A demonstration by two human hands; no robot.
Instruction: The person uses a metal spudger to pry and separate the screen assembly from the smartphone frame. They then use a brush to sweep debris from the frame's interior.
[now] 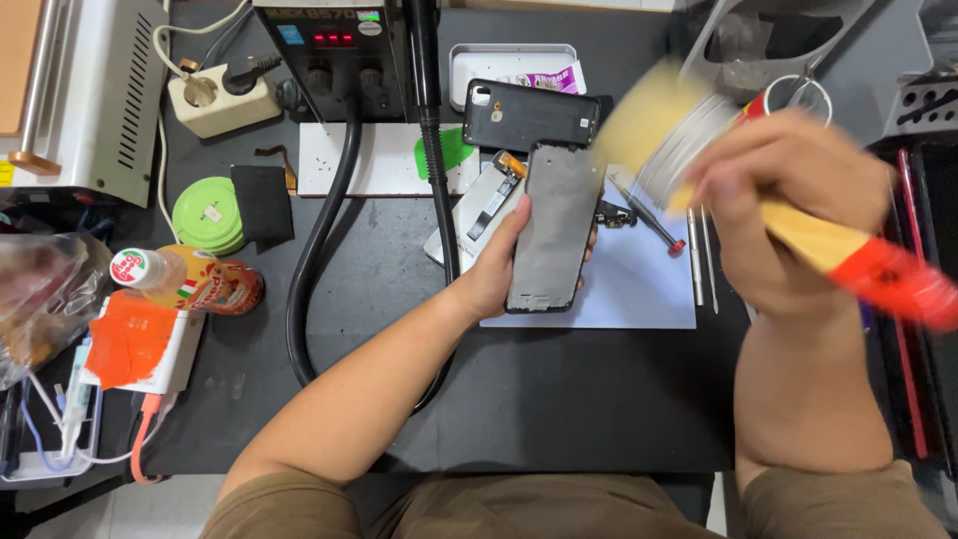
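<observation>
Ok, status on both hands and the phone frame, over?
Left hand grips phone frame, upright over the mat. Right hand holds paintbrush, blurred, beside it. Screwdriver lies on mat, apart.

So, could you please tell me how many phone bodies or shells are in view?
3: a phone frame held in the left hand, a black back cover lying behind it, and a light-coloured phone partly hidden under the held frame.

Phone repair workshop; hot-air station [334, 55]
</observation>
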